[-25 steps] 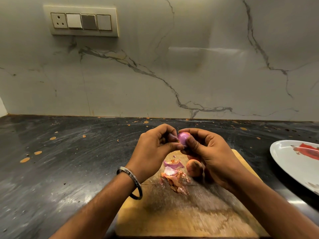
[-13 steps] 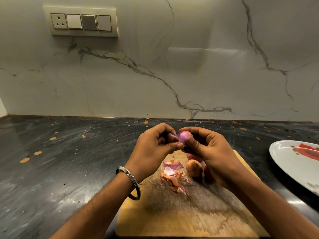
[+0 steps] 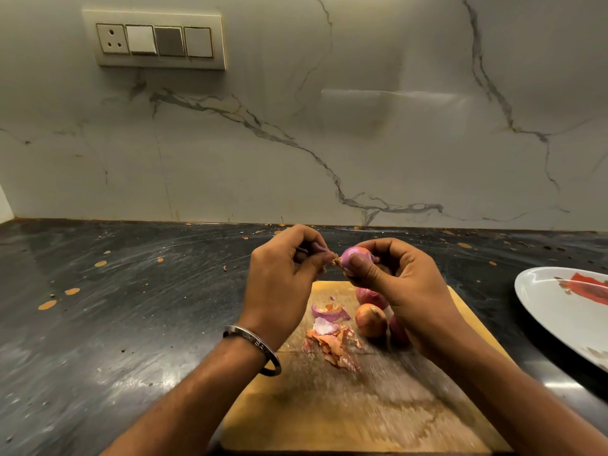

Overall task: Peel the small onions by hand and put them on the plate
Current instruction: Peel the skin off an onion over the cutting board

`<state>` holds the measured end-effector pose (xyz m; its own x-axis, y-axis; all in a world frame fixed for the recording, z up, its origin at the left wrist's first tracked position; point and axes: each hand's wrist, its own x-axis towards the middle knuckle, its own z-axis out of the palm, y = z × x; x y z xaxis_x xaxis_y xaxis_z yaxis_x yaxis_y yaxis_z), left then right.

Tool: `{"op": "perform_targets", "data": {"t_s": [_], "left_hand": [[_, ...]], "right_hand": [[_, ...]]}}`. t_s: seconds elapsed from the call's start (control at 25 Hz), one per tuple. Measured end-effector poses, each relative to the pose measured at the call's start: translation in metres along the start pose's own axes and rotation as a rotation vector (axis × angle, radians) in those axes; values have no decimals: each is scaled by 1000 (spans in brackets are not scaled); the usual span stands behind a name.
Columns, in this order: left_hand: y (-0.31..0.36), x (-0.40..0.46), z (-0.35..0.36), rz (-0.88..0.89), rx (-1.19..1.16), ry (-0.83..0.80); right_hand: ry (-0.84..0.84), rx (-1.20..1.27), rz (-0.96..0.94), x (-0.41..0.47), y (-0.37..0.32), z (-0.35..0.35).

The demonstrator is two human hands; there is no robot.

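Observation:
My right hand (image 3: 399,287) grips a small purple onion (image 3: 354,256) above the far end of a wooden cutting board (image 3: 362,409). Just left of it, my left hand (image 3: 284,278) pinches a strip of onion skin (image 3: 317,249) at its fingertips, a short gap from the onion's root end. Below my hands, unpeeled small onions (image 3: 371,320) lie on the board, partly hidden by my right hand. A heap of peels (image 3: 332,337) lies beside them. The white plate (image 3: 552,311) with a red pattern sits at the right edge, with no onion on the part in view.
The board lies on a dark stone counter (image 3: 115,324) flecked with bits of peel. A marble wall with a switch panel (image 3: 154,39) rises behind it. A metal bangle (image 3: 253,345) circles my left wrist.
My hands have drawn apart. The left hand has pulled a strip of skin off the onion toward the left, and more of the onion now shows in the right hand.

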<state>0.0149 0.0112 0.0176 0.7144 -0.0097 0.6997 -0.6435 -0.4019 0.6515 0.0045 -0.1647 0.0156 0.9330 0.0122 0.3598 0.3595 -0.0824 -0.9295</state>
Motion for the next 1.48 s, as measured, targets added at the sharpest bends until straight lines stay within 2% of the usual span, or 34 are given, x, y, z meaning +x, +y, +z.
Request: {"op": "perform_targets", "data": {"t_s": [0.08,0.16,0.28,0.44,0.52,0.56,0.64,0.68,0.76,0.88,1.08,1.48], "left_hand": [[-2,2,-3,-121,26,-69],[-6,2,-3,-194,153,-225],[-7,-2,1,-169,285,-454],[-5,-3,0,-137,345,-621],[-5,-3,0,-115,363,-560],[-4,-3,-1,-100,328,-456],[0,1,-5,-71,125,-210],[3,2,-6,-38,12,-157],[7,1,-6,55,-74,-192],[8,-2,-3,123,-21,-209],[5,-1,-4,71,-72,-110],[4,1,-5,-133,-229,-220]], "right_hand": [[6,37,5,0,-1,-1],[-9,77,41,0,-3,-1],[-10,94,80,0,-5,-1],[-3,128,98,0,-9,1],[-11,125,102,1,-9,0],[-16,123,108,2,-9,-1],[-27,120,115,2,-9,-2],[-32,114,111,2,-9,-3],[-44,90,98,2,-8,-4],[-58,50,82,2,-7,-4],[-138,-20,22,0,-10,-3],[-140,24,-30,-1,-6,-4]]}}
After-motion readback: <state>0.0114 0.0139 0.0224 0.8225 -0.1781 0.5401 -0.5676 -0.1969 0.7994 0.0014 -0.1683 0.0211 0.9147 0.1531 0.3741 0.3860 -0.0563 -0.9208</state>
